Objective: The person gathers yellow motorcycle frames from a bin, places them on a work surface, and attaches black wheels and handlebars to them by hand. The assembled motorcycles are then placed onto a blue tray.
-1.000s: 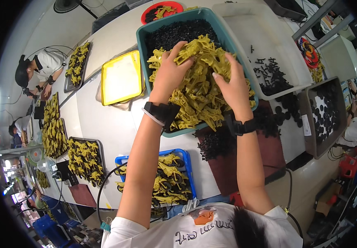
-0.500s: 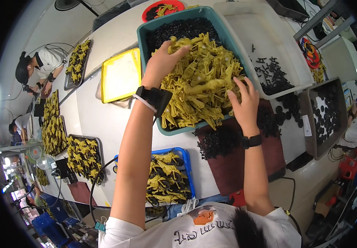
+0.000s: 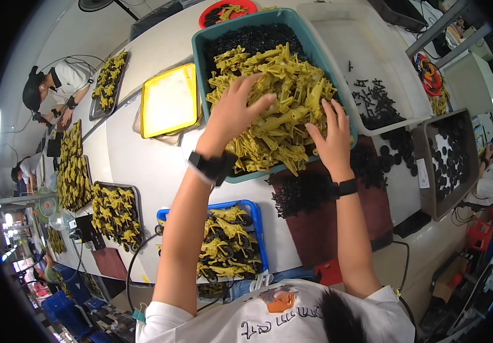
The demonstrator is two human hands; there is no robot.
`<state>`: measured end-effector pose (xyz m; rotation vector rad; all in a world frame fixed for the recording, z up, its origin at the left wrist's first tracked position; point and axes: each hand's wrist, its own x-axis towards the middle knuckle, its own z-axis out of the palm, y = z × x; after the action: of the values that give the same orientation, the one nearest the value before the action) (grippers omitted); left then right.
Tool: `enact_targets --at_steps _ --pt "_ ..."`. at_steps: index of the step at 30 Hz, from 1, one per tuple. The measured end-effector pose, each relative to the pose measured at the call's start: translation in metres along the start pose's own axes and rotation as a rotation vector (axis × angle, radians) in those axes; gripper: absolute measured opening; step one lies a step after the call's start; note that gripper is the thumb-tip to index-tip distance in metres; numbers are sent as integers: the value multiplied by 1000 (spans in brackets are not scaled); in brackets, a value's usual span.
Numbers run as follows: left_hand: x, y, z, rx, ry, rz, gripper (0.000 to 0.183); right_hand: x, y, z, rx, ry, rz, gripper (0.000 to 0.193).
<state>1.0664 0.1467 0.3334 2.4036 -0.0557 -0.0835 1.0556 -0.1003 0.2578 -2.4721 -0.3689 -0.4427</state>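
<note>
A green bin (image 3: pixel 199 63) is heaped with yellow plastic toy motorcycle body parts (image 3: pixel 280 114). Small black parts (image 3: pixel 252 35) fill its far end. My left hand (image 3: pixel 232 114) rests over the left side of the yellow heap, thumb and fingers apart, gripping nothing I can see. At the heap's right edge is my right hand (image 3: pixel 333 140), its fingers spread and their tips touching or just above the yellow pieces. Each wrist wears a black band.
Left of the bin lies a yellow tray (image 3: pixel 169 103). A blue tray (image 3: pixel 262 240) of assembled toy motorcycles (image 3: pixel 229 240) stands nearer me. Black parts (image 3: pixel 300 197) lie on a maroon mat (image 3: pixel 309 240). Rightward are a translucent bin (image 3: pixel 338 34) and a grey bin (image 3: pixel 426 194) of black wheels. A co-worker (image 3: pixel 63 86) sits far left.
My left hand has come back toward me from the heap's far left side, uncovering yellow parts there. My right hand has shifted only slightly.
</note>
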Motion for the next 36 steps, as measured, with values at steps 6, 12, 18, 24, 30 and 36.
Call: enact_targets --at_steps 6,12,18,24,30,36 --pt "-54 -9 48 307 115 2 75 -17 -5 5 -63 10 -81 62" --pt "-55 -24 57 210 301 136 71 -19 -8 1 -43 -20 -43 64" --pt "-75 -38 34 327 198 85 64 -28 -49 -71 145 -52 157 46" --pt "-81 -32 70 323 251 140 66 -66 -7 -1 -105 -45 57 52" --pt "-77 -22 68 296 226 58 61 -64 -20 4 60 45 71 58" --pt "-142 6 25 258 386 114 54 -84 -17 -39 239 -26 81 46"
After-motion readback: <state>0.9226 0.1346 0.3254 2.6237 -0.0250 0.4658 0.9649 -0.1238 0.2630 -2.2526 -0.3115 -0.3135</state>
